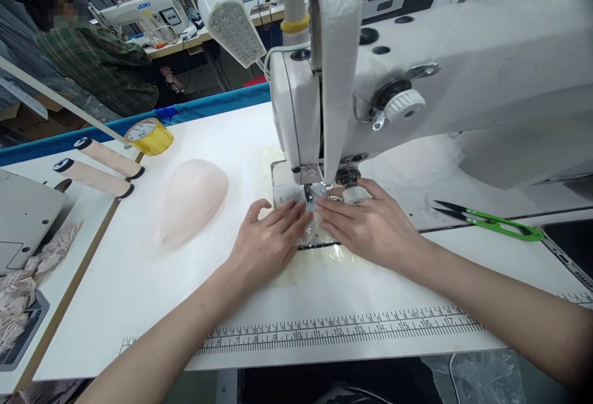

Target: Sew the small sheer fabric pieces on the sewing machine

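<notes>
My left hand (269, 237) rests on the sewing machine bed, left of the needle and presser foot (308, 193). Its thumb and forefinger come together beside the foot, while the little finger stands apart. From the other side, my right hand (370, 228) reaches in with fingertips close together, almost meeting the left ones. One of its fingers passes behind the knob by the foot. Something thin and see-through seems to lie under the fingertips; I cannot make out what. Above both hands is the white sewing machine head (296, 101). A sheer pale pink fabric piece (194, 200) lies to the left.
Green-handled thread snips (504, 225) lie at right, by a dark device (572, 246). Yellow tape roll (151, 137) and two thread cones (95, 176) stand at left. A printed ruler (343, 330) runs along the front edge. A person (97, 64) sits beyond, near another machine (148, 15).
</notes>
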Available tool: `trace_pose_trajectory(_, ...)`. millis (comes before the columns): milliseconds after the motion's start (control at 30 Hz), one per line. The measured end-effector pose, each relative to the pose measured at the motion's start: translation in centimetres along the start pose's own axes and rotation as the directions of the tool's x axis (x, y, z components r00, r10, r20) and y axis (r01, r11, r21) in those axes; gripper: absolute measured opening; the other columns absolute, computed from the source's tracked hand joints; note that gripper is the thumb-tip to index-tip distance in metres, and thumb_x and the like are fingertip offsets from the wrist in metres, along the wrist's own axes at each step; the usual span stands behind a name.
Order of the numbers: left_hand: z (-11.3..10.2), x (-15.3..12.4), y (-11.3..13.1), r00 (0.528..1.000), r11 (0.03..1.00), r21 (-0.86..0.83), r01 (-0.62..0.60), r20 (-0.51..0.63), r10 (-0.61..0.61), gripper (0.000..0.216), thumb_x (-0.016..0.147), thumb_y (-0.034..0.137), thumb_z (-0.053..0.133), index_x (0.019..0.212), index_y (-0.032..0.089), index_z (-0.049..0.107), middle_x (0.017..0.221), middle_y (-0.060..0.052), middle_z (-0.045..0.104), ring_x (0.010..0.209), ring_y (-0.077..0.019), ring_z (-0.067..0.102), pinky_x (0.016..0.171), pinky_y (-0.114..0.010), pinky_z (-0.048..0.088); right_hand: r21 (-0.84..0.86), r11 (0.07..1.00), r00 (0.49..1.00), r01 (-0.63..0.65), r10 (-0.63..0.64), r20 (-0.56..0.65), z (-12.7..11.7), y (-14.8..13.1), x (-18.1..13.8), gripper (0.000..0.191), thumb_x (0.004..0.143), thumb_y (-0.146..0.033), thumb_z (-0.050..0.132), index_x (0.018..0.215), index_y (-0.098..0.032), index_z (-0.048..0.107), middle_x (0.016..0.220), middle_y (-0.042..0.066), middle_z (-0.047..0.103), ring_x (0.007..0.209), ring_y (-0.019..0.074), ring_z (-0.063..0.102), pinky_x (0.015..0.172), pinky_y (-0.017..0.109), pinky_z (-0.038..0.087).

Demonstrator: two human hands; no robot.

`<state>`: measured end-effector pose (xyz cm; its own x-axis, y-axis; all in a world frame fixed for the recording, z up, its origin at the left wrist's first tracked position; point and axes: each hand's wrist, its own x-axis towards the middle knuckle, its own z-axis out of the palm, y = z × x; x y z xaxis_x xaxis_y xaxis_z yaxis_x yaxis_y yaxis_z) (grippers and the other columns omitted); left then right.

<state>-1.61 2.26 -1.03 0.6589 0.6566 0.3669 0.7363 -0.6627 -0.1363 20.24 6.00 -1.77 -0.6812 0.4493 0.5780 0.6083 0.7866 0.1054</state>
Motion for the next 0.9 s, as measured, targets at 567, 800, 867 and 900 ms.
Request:
trace_pose_trajectory(567, 0.11, 0.67, -0.57, 1.000, 1.000, -0.011, 0.002, 0.001, -0.002, 0.032, 0.098, 0.017, 0.044, 0.125, 0.019, 0.060, 0.126, -0.007, 0.066, 0.116, -0.0199, 0.062, 0.098, -0.043, 0.033, -0.046, 0.998, 0.997, -0.031, 0.034, 0.063, 0.15, 0.08, 0.09, 0.025, 0.098, -0.022, 0.049, 0.097, -0.017, 0.074, 0.101, 0.004, 0.075, 0.090, 0.0215, 0.065, 0.101, 0.042, 0.037)
trace_pose_trajectory(800, 0.10, 0.84, -0.75, 1.000, 1.000, -0.017, 0.006, 0.013, -0.006, 0.034, 0.096, 0.016, 0.045, 0.126, 0.020, 0.059, 0.127, -0.008, 0.065, 0.115, -0.0214, 0.063, 0.098, -0.045, 0.034, -0.070, 0.997, 0.994, -0.030, 0.037, 0.101, 0.04, 0.11, 0.29, 0.027, 0.099, -0.024, 0.048, 0.096, -0.016, 0.074, 0.102, 0.006, 0.075, 0.091, 0.0212, 0.065, 0.101, 0.043, 0.037)
trace_pose_trajectory(867, 0.11, 0.87, -0.80, 1.000, 1.000, -0.017, 0.006, 0.011, -0.006, 0.033, 0.096, 0.016, 0.045, 0.126, 0.020, 0.059, 0.127, -0.008, 0.065, 0.115, -0.0212, 0.063, 0.099, -0.045, 0.033, -0.062, 0.998, 0.994, -0.030, 0.037, 0.106, -0.02, 0.11, 0.33, 0.028, 0.099, -0.024, 0.048, 0.094, -0.015, 0.074, 0.101, 0.007, 0.075, 0.095, 0.0219, 0.065, 0.103, 0.043, 0.036)
trace_pose_trajectory(900, 0.12, 0.88, -0.82, 1.000, 1.000, -0.018, 0.006, 0.010, -0.006, 0.033, 0.097, 0.016, 0.045, 0.126, 0.020, 0.059, 0.127, -0.008, 0.065, 0.115, -0.0211, 0.063, 0.098, -0.045, 0.033, -0.057, 0.998, 0.993, -0.032, 0.039, 0.110, -0.06, 0.11, 0.34, 0.028, 0.099, -0.024, 0.048, 0.093, -0.015, 0.074, 0.101, 0.007, 0.075, 0.097, 0.0224, 0.065, 0.103, 0.043, 0.035)
